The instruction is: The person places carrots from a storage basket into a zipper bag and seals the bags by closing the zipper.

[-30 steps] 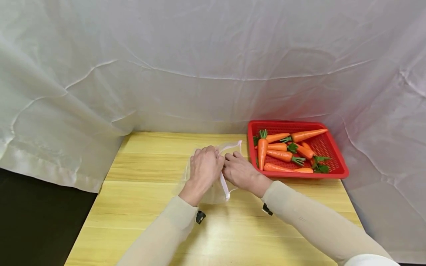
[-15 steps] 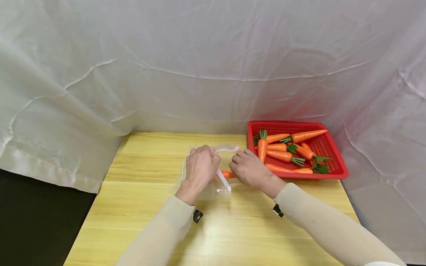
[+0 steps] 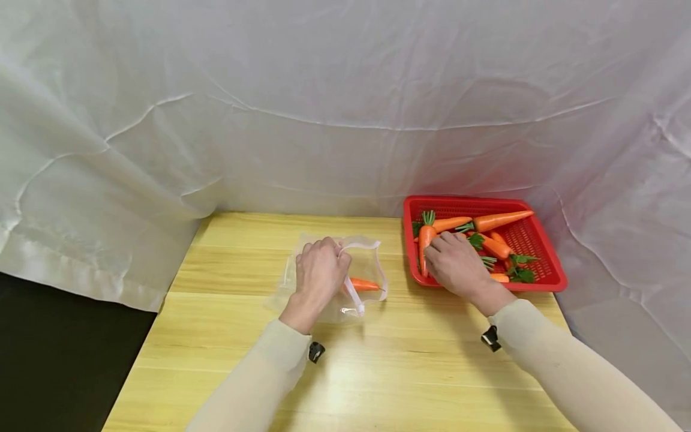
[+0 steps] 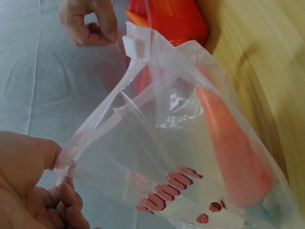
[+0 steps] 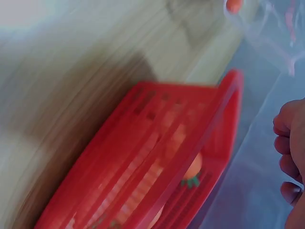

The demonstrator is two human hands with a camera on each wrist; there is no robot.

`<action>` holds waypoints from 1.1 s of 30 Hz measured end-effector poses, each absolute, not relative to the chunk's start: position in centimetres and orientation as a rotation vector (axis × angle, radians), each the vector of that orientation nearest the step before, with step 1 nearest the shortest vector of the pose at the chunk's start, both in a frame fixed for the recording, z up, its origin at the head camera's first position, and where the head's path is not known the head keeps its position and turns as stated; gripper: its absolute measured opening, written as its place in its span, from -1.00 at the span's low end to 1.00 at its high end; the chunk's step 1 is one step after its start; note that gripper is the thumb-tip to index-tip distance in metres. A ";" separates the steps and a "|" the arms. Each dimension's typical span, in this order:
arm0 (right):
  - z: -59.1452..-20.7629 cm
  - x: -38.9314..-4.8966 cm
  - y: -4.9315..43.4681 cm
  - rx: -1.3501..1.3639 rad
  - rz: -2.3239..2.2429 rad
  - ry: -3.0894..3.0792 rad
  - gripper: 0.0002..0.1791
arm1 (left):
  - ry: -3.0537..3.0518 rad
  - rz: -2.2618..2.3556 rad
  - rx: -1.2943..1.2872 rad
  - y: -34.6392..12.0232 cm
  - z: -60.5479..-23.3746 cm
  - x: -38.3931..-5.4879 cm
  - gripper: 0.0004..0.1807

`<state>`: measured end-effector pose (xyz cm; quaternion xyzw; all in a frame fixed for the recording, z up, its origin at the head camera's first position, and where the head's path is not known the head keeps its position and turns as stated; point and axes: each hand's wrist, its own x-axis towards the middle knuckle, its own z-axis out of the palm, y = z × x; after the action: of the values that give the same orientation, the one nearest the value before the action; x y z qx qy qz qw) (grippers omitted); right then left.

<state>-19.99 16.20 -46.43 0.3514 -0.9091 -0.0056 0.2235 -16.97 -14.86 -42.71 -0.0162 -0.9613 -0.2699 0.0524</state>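
My left hand [image 3: 318, 270] pinches the rim of a clear slider zip bag [image 4: 157, 129] between thumb and fingers. The bag's mouth gapes toward the right, edged by a pale pink zip strip with a white slider [image 4: 133, 47]. Inside lies one orange carrot [image 4: 233, 148], its narrow end toward the opening and its green top deep in the bag. Red lettering and strawberries are printed on the film. Over the left part of the red basket [image 3: 540, 287], my right hand [image 3: 456, 264] hangs with loosely curled fingers and nothing in its grasp, overlapping several carrots in the head view.
Several carrots with green tops lie crisscrossed in the basket, one long carrot [image 3: 502, 220] along its back. The basket stands at the back right of the wooden table [image 3: 410, 372]. Pale cloth [image 3: 345, 156] hangs behind and at both sides.
My right hand has moved from the bag's mouth rightward to above the basket, leaving the carrot in the bag uncovered. The left hand still holds the bag, shifted slightly left.
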 end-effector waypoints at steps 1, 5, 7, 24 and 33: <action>-46.5 -20.1 16.7 0.952 -0.019 -2.523 -0.81 | -2.924 -0.816 -0.045 -14.9 -42.8 -17.0 -0.85; -46.6 -20.6 18.6 0.887 -0.009 -2.549 -0.83 | -2.918 -0.799 -0.032 -15.2 -42.9 -17.0 -0.85; -46.7 -20.8 19.4 0.857 0.000 -2.547 -0.84 | -2.912 -0.795 -0.029 -15.4 -42.9 -17.0 -0.85; -47.4 -22.7 24.8 0.624 -0.094 -2.772 -0.86 | -2.908 -0.827 0.026 -16.5 -43.1 -16.4 -0.84; -49.1 -23.1 26.8 0.570 -0.164 -2.972 -0.62 | -2.913 -0.820 0.006 -16.4 -43.1 -16.2 -0.85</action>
<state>-23.08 26.83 -49.08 0.1878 -0.9792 -0.0540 0.0553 -16.19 -16.43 -43.05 0.0021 -0.9610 -0.2704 0.0577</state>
